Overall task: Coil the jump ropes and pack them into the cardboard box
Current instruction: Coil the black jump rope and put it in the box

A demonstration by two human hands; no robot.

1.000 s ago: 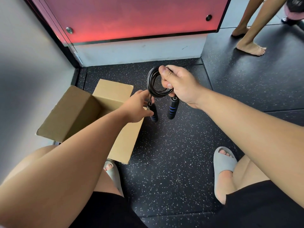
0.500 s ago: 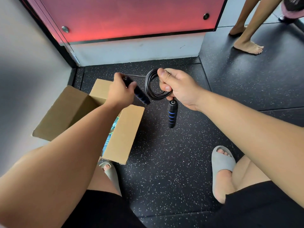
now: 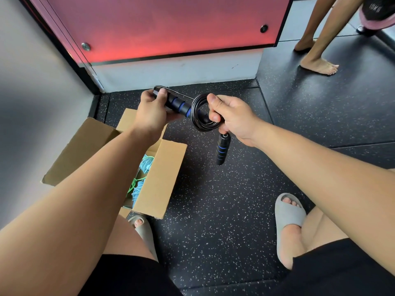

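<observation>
The black jump rope [image 3: 202, 127], held above the floor [image 3: 213, 210] just right of the open cardboard box [image 3: 164, 167], was coiled and pinched in the right hand [image 3: 234, 119], one handle [image 3: 178, 105] gripped by the left hand [image 3: 151, 114] and the other handle dangling; judged light and springy, best held at coil and handles.

text: white "10K" followed by one unclear character | carrier: black object [image 3: 377, 7] cut off by the top-right edge | legibility: tilted, slightly blurred, only partly readable | neighbour: pink part [image 3: 370, 21] just below the black object
</observation>
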